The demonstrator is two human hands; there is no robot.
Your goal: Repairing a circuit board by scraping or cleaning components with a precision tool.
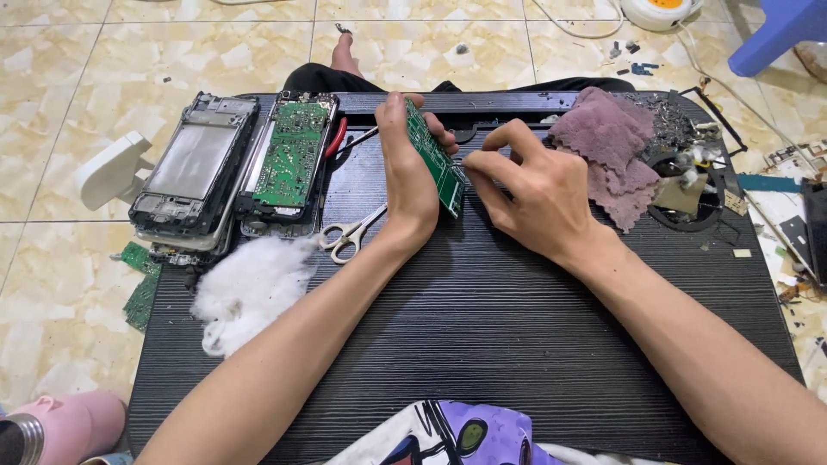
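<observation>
Nearest me, a purple-and-white printed cloth (448, 435) lay at the near edge of the black ribbed worktop (482, 327). Beyond it, toward the far edge, my left hand (407, 176) was closed around a green circuit board (435, 158), gripping it by its long edges and standing it on edge above the worktop. My right hand (534, 194) was loosely curled, its fingertips pinching the board's lower corner; I couldn't tell whether it held a small tool. I judged the board light, stiff and fragile, best held by its bare edges, not its components. Scissors (349, 234) lay just beside my left wrist, white cotton wadding (250, 288) and opened phone casings (233, 164) by the left edge, a mauve rag (607, 142) at the far right corner.
</observation>
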